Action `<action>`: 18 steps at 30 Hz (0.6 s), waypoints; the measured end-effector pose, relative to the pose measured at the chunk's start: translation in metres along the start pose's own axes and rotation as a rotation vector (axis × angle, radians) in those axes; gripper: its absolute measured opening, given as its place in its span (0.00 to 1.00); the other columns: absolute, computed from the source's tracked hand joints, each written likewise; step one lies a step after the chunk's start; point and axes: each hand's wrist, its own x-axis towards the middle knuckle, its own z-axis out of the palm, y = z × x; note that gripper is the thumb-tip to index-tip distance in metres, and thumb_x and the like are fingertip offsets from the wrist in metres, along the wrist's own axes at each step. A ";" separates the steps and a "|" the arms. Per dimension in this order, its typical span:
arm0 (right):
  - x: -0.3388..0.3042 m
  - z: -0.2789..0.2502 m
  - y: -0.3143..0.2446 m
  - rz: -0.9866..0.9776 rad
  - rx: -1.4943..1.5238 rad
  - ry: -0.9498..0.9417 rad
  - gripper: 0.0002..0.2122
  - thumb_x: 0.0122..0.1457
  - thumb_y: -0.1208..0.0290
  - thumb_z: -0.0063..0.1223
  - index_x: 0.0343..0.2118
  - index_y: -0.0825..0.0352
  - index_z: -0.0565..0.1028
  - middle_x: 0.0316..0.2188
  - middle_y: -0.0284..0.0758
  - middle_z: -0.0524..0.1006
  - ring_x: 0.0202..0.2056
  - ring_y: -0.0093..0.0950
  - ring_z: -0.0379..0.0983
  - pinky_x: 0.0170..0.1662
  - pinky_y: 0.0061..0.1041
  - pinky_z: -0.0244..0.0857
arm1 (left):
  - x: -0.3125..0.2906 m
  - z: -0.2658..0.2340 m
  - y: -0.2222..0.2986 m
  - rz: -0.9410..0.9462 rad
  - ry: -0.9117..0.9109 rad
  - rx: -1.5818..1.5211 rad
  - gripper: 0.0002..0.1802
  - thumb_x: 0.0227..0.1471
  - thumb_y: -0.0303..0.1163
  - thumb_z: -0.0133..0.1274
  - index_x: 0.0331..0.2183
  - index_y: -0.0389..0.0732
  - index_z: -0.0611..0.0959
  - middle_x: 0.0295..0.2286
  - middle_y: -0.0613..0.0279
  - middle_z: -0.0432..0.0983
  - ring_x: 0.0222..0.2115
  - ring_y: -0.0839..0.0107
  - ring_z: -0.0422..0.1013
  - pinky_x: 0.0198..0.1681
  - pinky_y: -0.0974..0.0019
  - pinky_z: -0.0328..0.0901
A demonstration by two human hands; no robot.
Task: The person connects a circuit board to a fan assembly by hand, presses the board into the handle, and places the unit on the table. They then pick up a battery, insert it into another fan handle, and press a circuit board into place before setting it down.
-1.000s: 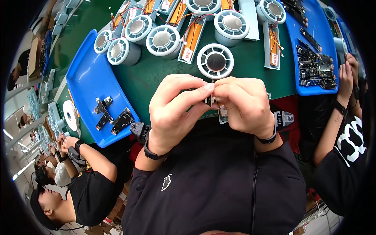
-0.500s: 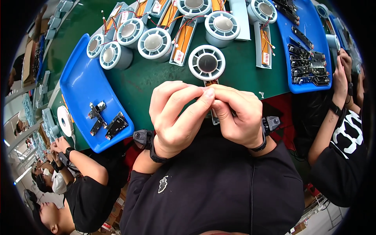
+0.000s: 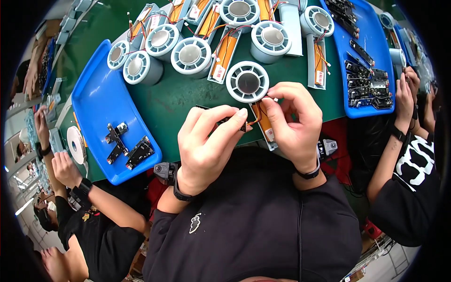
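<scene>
My left hand (image 3: 206, 145) is closed on a small black circuit board (image 3: 243, 127), which the fingers mostly cover. From the board, orange wires (image 3: 256, 120) run toward a pale blue unit with a round slotted head (image 3: 247, 82) and a dark centre disc. That unit lies on the table just beyond my hands, its handle pointing toward me and an orange-wrapped battery (image 3: 264, 123) in the open handle. Beside the handle, my right hand (image 3: 298, 127) pinches a thin wire with a small white connector (image 3: 275, 99) between thumb and forefinger.
Several similar pale blue units (image 3: 191, 55) crowd the far side of the green table (image 3: 178, 96). A blue tray (image 3: 101, 98) with a few boards stands at left, another blue tray (image 3: 369, 105) with many boards at right. A white tape roll (image 3: 75, 141) is far left. Co-workers sit on both sides.
My hands, close together before, have moved apart. The board, wires and battery handle now show between them. The co-worker at left has raised an arm.
</scene>
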 end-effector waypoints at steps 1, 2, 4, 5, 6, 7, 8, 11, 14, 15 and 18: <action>0.002 -0.001 0.000 -0.114 -0.028 0.007 0.10 0.54 0.80 0.67 0.38 0.71 0.80 0.33 0.35 0.79 0.18 0.18 0.69 0.21 0.21 0.63 | 0.001 0.000 0.000 0.006 -0.019 -0.014 0.23 0.37 0.20 0.71 0.40 0.40 0.88 0.35 0.64 0.81 0.28 0.66 0.73 0.28 0.67 0.68; 0.003 -0.001 0.000 -0.229 -0.053 0.017 0.09 0.53 0.82 0.67 0.37 0.71 0.80 0.33 0.36 0.79 0.18 0.20 0.71 0.21 0.22 0.65 | 0.000 0.000 0.000 0.006 -0.016 -0.009 0.23 0.37 0.20 0.71 0.40 0.40 0.88 0.35 0.64 0.81 0.28 0.66 0.73 0.28 0.67 0.68; 0.007 0.001 0.003 -0.350 -0.070 0.009 0.09 0.52 0.83 0.67 0.36 0.71 0.81 0.32 0.36 0.80 0.20 0.21 0.74 0.24 0.21 0.67 | -0.003 0.002 0.002 -0.116 -0.027 -0.122 0.22 0.38 0.20 0.70 0.40 0.38 0.87 0.36 0.61 0.81 0.28 0.64 0.77 0.29 0.66 0.72; 0.009 0.002 0.006 -0.467 -0.089 0.002 0.09 0.51 0.85 0.66 0.35 0.70 0.81 0.31 0.36 0.81 0.23 0.23 0.76 0.26 0.20 0.69 | -0.004 0.002 0.003 -0.176 -0.033 -0.179 0.21 0.39 0.20 0.70 0.41 0.38 0.87 0.36 0.60 0.82 0.28 0.64 0.79 0.29 0.65 0.73; 0.010 0.002 0.007 -0.584 -0.109 -0.003 0.09 0.50 0.87 0.66 0.34 0.70 0.81 0.30 0.36 0.82 0.25 0.24 0.78 0.28 0.18 0.70 | -0.003 0.001 0.002 -0.175 -0.031 -0.177 0.21 0.39 0.20 0.70 0.41 0.38 0.87 0.36 0.60 0.82 0.28 0.64 0.79 0.29 0.65 0.73; 0.012 0.000 0.009 -0.587 -0.111 -0.002 0.09 0.50 0.87 0.66 0.34 0.70 0.81 0.30 0.36 0.82 0.25 0.24 0.78 0.28 0.18 0.70 | -0.002 0.000 0.001 -0.142 -0.040 -0.154 0.22 0.39 0.18 0.70 0.41 0.37 0.87 0.37 0.58 0.82 0.30 0.63 0.80 0.31 0.66 0.75; 0.013 -0.002 0.011 -0.560 -0.053 -0.065 0.09 0.49 0.87 0.66 0.33 0.70 0.82 0.29 0.37 0.82 0.26 0.26 0.80 0.30 0.20 0.72 | -0.001 -0.002 0.000 -0.108 -0.048 -0.131 0.22 0.39 0.16 0.70 0.42 0.36 0.86 0.38 0.56 0.82 0.31 0.62 0.81 0.32 0.66 0.76; 0.014 -0.005 0.013 -0.504 0.055 -0.186 0.09 0.48 0.87 0.67 0.31 0.69 0.82 0.29 0.38 0.83 0.29 0.30 0.82 0.32 0.22 0.74 | -0.003 -0.006 0.000 -0.097 -0.072 -0.119 0.23 0.40 0.15 0.69 0.42 0.36 0.86 0.39 0.54 0.83 0.33 0.61 0.82 0.34 0.67 0.77; 0.015 -0.007 0.012 -0.444 0.122 -0.176 0.09 0.46 0.85 0.69 0.31 0.68 0.82 0.27 0.37 0.83 0.27 0.30 0.81 0.31 0.24 0.74 | -0.003 -0.004 0.005 -0.135 -0.084 -0.153 0.22 0.40 0.15 0.69 0.41 0.35 0.86 0.41 0.52 0.83 0.35 0.61 0.83 0.35 0.66 0.77; 0.017 -0.008 0.012 -0.450 0.112 -0.174 0.09 0.46 0.85 0.69 0.31 0.68 0.82 0.27 0.37 0.83 0.27 0.30 0.81 0.31 0.24 0.74 | -0.003 -0.003 0.007 -0.150 -0.084 -0.166 0.22 0.40 0.16 0.70 0.41 0.35 0.86 0.40 0.53 0.83 0.35 0.61 0.82 0.35 0.66 0.77; 0.019 -0.010 0.011 -0.548 -0.149 -0.132 0.09 0.44 0.82 0.69 0.31 0.68 0.83 0.27 0.37 0.83 0.26 0.31 0.81 0.30 0.27 0.73 | 0.003 -0.006 0.010 -0.172 -0.090 -0.191 0.22 0.40 0.19 0.71 0.41 0.35 0.86 0.38 0.53 0.82 0.35 0.61 0.81 0.37 0.64 0.76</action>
